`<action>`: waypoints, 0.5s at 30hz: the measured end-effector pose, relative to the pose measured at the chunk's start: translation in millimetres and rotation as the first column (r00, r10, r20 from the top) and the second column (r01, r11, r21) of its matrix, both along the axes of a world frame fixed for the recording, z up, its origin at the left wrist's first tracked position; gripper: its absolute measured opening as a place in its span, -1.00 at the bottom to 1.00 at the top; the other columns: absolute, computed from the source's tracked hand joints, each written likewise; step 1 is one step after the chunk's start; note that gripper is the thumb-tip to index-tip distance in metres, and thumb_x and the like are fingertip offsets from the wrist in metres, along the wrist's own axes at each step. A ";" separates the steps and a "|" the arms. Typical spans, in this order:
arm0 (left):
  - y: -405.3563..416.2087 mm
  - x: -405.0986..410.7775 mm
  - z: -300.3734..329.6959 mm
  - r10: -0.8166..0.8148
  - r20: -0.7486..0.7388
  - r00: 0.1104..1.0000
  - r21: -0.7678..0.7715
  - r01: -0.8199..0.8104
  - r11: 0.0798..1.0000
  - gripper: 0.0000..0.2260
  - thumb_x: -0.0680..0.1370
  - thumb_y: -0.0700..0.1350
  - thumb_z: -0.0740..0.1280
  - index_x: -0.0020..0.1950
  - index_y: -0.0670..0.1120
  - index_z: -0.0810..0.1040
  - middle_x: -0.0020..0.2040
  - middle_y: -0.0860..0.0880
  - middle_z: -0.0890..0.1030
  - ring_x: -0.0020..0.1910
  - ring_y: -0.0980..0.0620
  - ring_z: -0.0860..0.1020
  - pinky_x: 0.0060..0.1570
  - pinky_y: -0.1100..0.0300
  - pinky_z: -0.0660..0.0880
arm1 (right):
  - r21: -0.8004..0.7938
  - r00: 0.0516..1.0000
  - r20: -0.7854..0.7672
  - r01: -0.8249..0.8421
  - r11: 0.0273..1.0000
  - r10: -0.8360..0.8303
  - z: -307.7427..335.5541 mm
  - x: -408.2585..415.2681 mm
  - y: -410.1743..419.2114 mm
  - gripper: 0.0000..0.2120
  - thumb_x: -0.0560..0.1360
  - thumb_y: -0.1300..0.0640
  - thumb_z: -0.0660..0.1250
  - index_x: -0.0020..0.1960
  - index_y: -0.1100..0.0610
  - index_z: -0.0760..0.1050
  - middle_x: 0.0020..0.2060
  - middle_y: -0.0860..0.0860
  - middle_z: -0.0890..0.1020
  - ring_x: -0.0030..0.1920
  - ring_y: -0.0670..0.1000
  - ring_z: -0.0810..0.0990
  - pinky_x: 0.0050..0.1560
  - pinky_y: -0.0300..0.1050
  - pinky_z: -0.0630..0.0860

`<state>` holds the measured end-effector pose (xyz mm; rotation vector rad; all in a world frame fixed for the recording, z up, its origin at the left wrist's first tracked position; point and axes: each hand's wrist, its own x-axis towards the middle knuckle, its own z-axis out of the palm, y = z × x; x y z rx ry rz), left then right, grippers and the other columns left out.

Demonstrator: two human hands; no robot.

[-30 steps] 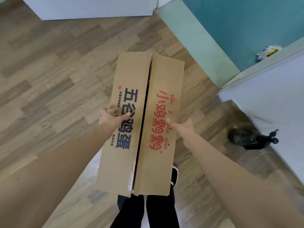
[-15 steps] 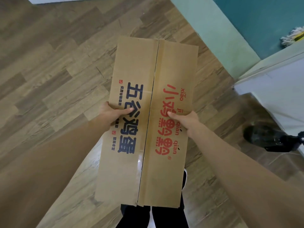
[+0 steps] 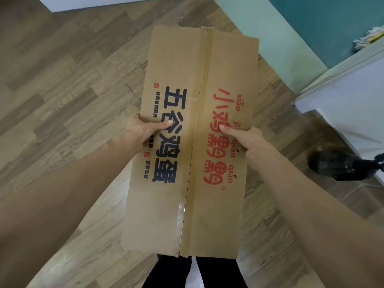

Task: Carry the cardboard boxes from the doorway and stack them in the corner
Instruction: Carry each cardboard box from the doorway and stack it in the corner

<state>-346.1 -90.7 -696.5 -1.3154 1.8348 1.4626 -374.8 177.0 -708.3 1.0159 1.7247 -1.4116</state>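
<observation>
I hold one long brown cardboard box (image 3: 193, 69) out in front of me, above the wooden floor. Its top flaps meet at a taped middle seam, with dark blue print on the left flap and red print on the right flap. My left hand (image 3: 141, 132) grips the box's left edge, thumb lying on top. My right hand (image 3: 247, 140) grips the right edge in the same way. The fingers of both hands are hidden under the box. The box's underside and my feet are out of sight.
Wood-pattern floor (image 3: 62, 90) spreads to the left. A pale green baseboard (image 3: 276, 34) and teal wall run along the upper right. A white panel (image 3: 353, 104) stands at the right, a dark round object (image 3: 332, 165) on the floor beside it. A mop head (image 3: 367, 38) shows at the far right.
The box has come up closer to the camera and fills more of the view. The wall and white panel have slid to the right. Both hands keep the same grip.
</observation>
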 end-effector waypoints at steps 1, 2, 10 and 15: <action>4.0 -0.2 16.6 0.001 -0.014 1.000 0.003 -0.001 1.000 -0.30 0.26 -0.04 0.68 0.32 -0.07 0.46 0.02 -0.01 0.65 -0.10 0.03 0.61 -0.29 0.09 0.49 | -0.010 1.000 -0.009 -0.004 1.000 0.004 17.1 0.5 3.9 -0.19 0.20 0.06 0.72 0.37 0.14 0.49 0.17 0.06 0.67 0.20 0.11 0.62 0.25 0.20 0.55; 7.6 -0.4 37.4 -0.001 -0.026 1.000 -0.002 0.001 1.000 -0.33 0.27 -0.05 0.67 0.29 -0.06 0.46 -0.04 0.01 0.63 -0.14 0.06 0.59 -0.31 0.11 0.47 | -0.018 1.000 -0.020 -0.012 1.000 0.012 37.3 0.3 8.1 -0.19 0.20 0.06 0.72 0.37 0.14 0.50 0.17 0.06 0.67 0.20 0.12 0.62 0.26 0.20 0.55; 42.7 16.1 280.6 -0.075 -0.150 0.986 -0.011 0.074 0.997 -0.31 0.21 -0.02 0.68 0.25 -0.06 0.47 0.00 -0.06 0.68 -0.09 -0.03 0.66 -0.21 0.03 0.56 | -0.077 0.981 -0.193 -0.022 0.997 0.007 291.8 24.1 52.1 -0.25 0.21 0.07 0.71 0.33 0.15 0.52 0.12 0.08 0.70 0.06 0.08 0.66 -0.13 -0.02 0.56; 67.7 49.3 430.7 -0.168 -0.290 0.942 -0.025 0.169 0.985 -0.52 0.28 0.00 0.65 0.08 -0.04 0.51 0.01 -0.09 0.70 -0.01 -0.09 0.67 0.01 -0.05 0.57 | -0.048 0.938 -0.348 -0.013 0.999 -0.004 452.6 73.3 77.2 -0.33 0.24 0.04 0.69 0.29 0.09 0.54 0.08 0.06 0.72 0.07 0.08 0.68 -0.03 0.04 0.57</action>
